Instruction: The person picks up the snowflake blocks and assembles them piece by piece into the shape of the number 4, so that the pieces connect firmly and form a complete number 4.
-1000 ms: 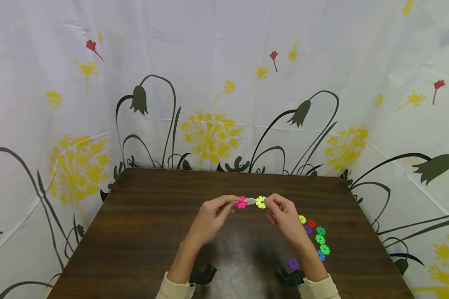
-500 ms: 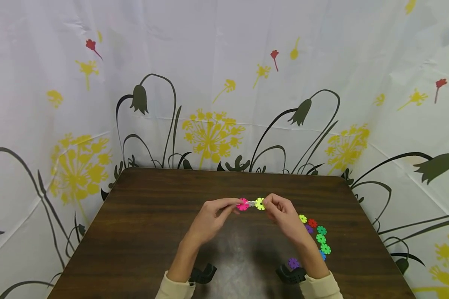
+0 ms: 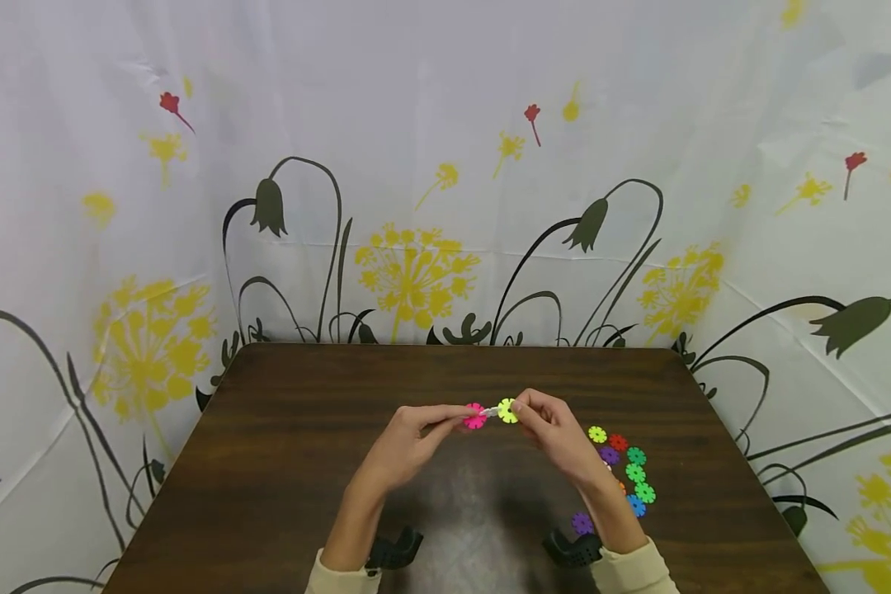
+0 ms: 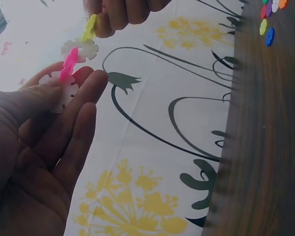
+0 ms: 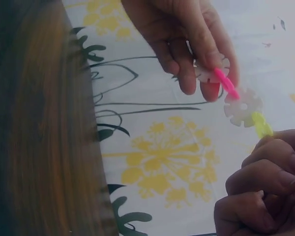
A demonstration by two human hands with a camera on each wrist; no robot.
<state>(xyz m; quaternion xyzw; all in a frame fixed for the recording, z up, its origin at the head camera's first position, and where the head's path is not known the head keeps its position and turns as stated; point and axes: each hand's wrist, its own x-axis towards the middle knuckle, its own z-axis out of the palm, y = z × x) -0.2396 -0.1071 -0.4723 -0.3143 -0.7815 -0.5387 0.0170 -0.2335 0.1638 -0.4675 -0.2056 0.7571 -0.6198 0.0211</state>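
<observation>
A short chain of flower-shaped disc connectors hangs between my hands above the table. My left hand (image 3: 408, 445) pinches the white disc (image 4: 70, 92) at one end between thumb and fingers. Slotted into that is a pink disc (image 3: 475, 416), then a second white disc (image 5: 243, 107), then a yellow disc (image 3: 506, 411) at the other end. My right hand (image 3: 557, 433) pinches the yellow disc, its other fingers curled. In the head view the second white disc appears nearly edge-on. The fingers hide part of both end discs.
Loose discs lie on the dark wooden table (image 3: 304, 462) to the right: yellow (image 3: 597, 435), red (image 3: 619, 443), blue (image 3: 636, 506), purple (image 3: 582, 523) and several green. My right forearm partly covers some. A flower-printed curtain (image 3: 416, 165) hangs behind the table.
The view has shifted a little. Both hands keep hold of the chain, the left slightly lower, and the middle white disc has turned from face-on towards edge-on. More loose discs show beside my right forearm.
</observation>
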